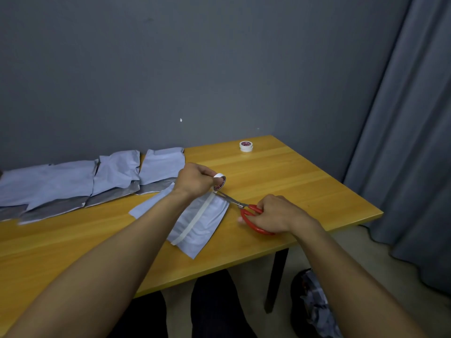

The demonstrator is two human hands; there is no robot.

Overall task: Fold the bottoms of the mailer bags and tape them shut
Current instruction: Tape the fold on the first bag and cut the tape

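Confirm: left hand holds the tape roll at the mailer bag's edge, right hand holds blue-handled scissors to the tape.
Wrong colour: the head view shows the scissors have red handles, not blue. Otherwise right: the left hand holds the tape roll at the mailer bag edge, the right hand the scissors.

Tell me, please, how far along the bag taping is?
Done: a tape strip lies across the near bag. In hand: the left hand holds the tape roll while the right hand holds scissors at the strip's end. Left: the row of bags behind shows grey flaps, no visible tape.
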